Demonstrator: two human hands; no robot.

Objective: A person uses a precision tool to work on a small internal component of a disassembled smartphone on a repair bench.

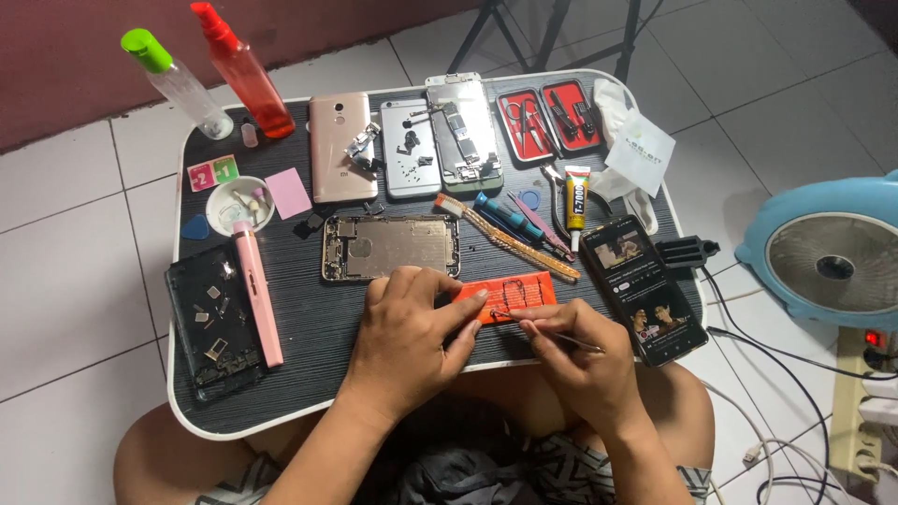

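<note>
My left hand (412, 339) rests on a small black lap table (309, 318), its fingers pinning the left end of a flat orange pad (510, 295) with tiny parts on it. My right hand (572, 353) grips thin metal tweezers (561, 339), whose tip touches the pad's near edge. Just behind my left hand lies an opened gold phone housing (388, 246), inside face up.
On the table: a lit phone (645, 288) at right, a glue tube (576, 198), screwdrivers (510, 220), a red tool case (547, 120), several phone shells (412, 145), a pink pen-like tool (257, 292), a cracked black screen (210, 323), two spray bottles (245, 70). A blue fan (828, 252) and power strip (865, 402) stand right.
</note>
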